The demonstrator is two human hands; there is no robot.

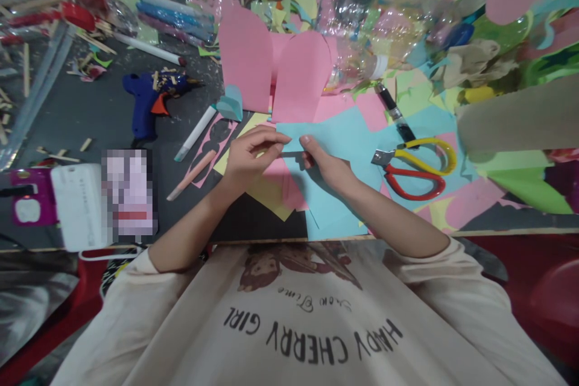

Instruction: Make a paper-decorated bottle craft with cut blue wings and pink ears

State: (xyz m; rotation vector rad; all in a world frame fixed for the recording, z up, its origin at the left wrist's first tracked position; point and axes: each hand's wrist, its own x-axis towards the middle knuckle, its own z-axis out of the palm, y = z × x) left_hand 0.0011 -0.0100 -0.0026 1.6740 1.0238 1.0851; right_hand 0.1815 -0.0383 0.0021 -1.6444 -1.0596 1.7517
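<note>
My left hand (251, 155) and my right hand (329, 166) face each other above the pile of coloured paper. Their fingers are closed in pinches on a piece of light blue paper (292, 129) between them. A dark shadow lies below its near edge. Its outline blends with the light blue sheet (337, 211) underneath, so its full shape is unclear. Scissors (409, 169) with one yellow and one red handle lie to the right of my right hand. Just beyond my hands are pink rounded paper shapes (302, 75).
A blue glue gun (147, 102), a pale marker (195, 132) and a phone (131, 193) beside a white power bank (79, 205) are on the left. A black-handled craft knife (395, 111) lies on the right. Plastic bags and paper scraps crowd the back.
</note>
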